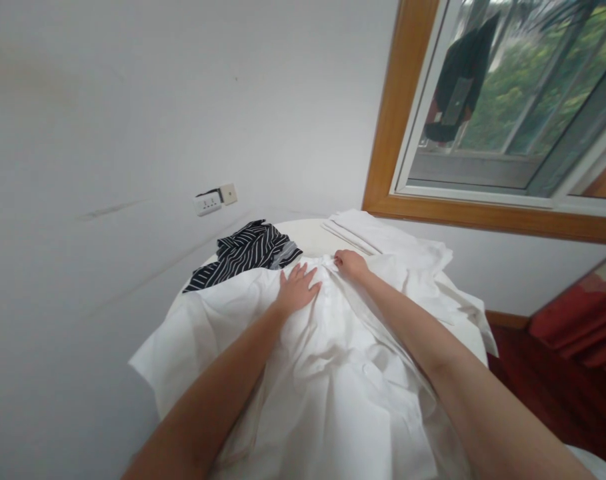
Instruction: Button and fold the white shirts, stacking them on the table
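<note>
A large white cloth (333, 373) is spread over a round white table (307, 233) in front of me. My left hand (297, 288) lies flat on the cloth with its fingers stretched out, pressing it down. Just to its right, my right hand (350, 263) is closed, pinching the far edge of the same cloth. Both forearms reach out over the crumpled fabric.
A black-and-white striped garment (245, 253) lies bunched at the table's back left. Folded white cloths (383, 240) are stacked at the back right. A wall socket (209, 202) is on the white wall. A wood-framed window (483, 213) is on the right, red seating (577, 327) below it.
</note>
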### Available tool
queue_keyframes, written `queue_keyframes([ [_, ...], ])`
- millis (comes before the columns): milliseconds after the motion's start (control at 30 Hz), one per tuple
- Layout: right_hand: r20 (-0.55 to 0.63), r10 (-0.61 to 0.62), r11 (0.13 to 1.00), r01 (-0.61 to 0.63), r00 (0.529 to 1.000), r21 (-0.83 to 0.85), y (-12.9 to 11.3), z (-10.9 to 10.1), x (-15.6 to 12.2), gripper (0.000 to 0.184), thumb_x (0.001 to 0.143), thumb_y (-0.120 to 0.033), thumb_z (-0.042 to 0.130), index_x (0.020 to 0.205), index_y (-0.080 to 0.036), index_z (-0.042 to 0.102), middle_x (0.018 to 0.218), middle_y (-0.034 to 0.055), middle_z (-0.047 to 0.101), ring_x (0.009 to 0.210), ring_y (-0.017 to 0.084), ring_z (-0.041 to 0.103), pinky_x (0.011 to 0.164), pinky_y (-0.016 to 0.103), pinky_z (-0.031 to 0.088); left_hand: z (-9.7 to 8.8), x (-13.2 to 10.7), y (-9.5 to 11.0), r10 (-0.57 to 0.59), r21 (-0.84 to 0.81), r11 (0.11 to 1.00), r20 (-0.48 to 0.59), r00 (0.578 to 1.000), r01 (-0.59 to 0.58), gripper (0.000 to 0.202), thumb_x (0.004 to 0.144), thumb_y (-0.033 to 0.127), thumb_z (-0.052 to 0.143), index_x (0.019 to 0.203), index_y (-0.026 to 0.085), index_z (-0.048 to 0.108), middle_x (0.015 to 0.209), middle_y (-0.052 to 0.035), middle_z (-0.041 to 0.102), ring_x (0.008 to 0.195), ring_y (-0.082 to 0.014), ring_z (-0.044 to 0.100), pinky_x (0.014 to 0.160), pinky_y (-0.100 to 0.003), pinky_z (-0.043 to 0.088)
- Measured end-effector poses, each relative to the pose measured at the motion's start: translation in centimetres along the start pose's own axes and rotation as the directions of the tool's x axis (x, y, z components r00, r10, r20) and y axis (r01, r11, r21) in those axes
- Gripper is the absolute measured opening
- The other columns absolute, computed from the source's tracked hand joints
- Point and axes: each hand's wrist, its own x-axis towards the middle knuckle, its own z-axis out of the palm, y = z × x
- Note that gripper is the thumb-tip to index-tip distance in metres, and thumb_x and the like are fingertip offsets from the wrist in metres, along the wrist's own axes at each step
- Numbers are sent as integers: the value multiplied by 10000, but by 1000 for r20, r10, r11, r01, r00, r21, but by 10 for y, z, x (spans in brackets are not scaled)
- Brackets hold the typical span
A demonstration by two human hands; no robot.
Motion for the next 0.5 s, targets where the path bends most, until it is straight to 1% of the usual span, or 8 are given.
queue_keyframes([
  [100, 14, -65, 995, 63, 998, 76, 4, -9, -5, 393, 881, -214, 489, 1268, -179, 549, 1092, 77, 693, 990, 190, 625, 847, 261, 447, -2, -1, 0, 21, 16, 1000, -5, 1000, -21, 546, 926, 517, 326, 1421, 308, 425, 1518, -80, 356, 1417, -301, 265, 1115, -600, 205],
  [167, 32, -146, 979, 140, 989, 151, 12, -19, -13, 372, 871, -200, 495, 1230, -172, 585, 1054, 65, 708, 953, 183, 637, 853, 259, 453, -2, 0, 0, 22, 14, 1000, -1, 1000, -22, 543, 925, 514, 326, 1414, 306, 437, 1520, -78, 352, 1417, -305, 264, 1117, -595, 206],
  [267, 77, -267, 941, 243, 961, 235, 22, -27, -38, 331, 877, -193, 455, 1132, -180, 666, 1099, 62, 704, 1015, 191, 634, 925, 281, 445, 1, 3, -1, -7, 1, 1000, 1, 1000, 7, 534, 920, 518, 327, 1405, 327, 445, 1523, -64, 348, 1421, -311, 252, 1110, -616, 193],
  [333, 117, -303, 929, 266, 946, 259, 22, -23, -60, 356, 897, -224, 427, 1156, -194, 670, 1177, 67, 679, 1103, 201, 605, 984, 307, 425, 3, 5, -1, -29, -10, 1000, 3, 1000, 29, 537, 918, 517, 330, 1408, 328, 440, 1526, -66, 343, 1423, -320, 242, 1100, -645, 175],
  [400, 149, -297, 936, 257, 943, 241, 17, -13, -81, 403, 916, -264, 410, 1262, -218, 612, 1313, 74, 597, 1238, 220, 518, 1052, 374, 378, 5, 7, -1, -44, -17, 999, 2, 999, 44, 540, 920, 515, 326, 1411, 318, 438, 1529, -71, 335, 1422, -329, 239, 1091, -667, 160],
  [467, 180, -258, 955, 223, 949, 195, 9, -2, -95, 453, 929, -303, 406, 1366, -259, 513, 1460, 75, 445, 1369, 256, 359, 1101, 509, 288, 7, 9, -1, -50, -12, 999, -8, 999, 49, 543, 925, 513, 316, 1411, 305, 439, 1529, -78, 333, 1418, -334, 243, 1085, -673, 158],
  [500, 198, -227, 966, 194, 954, 170, 5, 2, -99, 472, 935, -327, 403, 1401, -284, 466, 1512, 72, 364, 1411, 277, 274, 1101, 585, 232, 7, 9, 0, -46, -6, 999, -15, 999, 46, 543, 928, 512, 312, 1410, 300, 442, 1527, -80, 336, 1416, -332, 248, 1085, -670, 162],
])
